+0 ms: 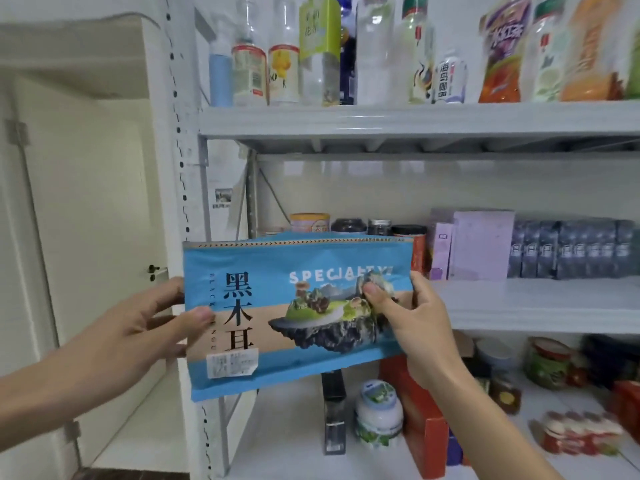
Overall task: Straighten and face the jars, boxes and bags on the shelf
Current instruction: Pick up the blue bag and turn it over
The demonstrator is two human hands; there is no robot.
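We are holding the blue bag (298, 317) before the middle shelf (540, 306), left hand (138, 327) and right hand (412, 317) pinching its ends, print facing us for checking.

The blue bag (298, 317) is smooth, glossy plastic film with a white paper sticker (232, 365) near its lower left corner. Above the bag, clear plastic bottles (375, 50) shine on a shelf (415, 123) of matt grey painted metal. Right of the bag stands a matt lilac cardboard box (483, 244).
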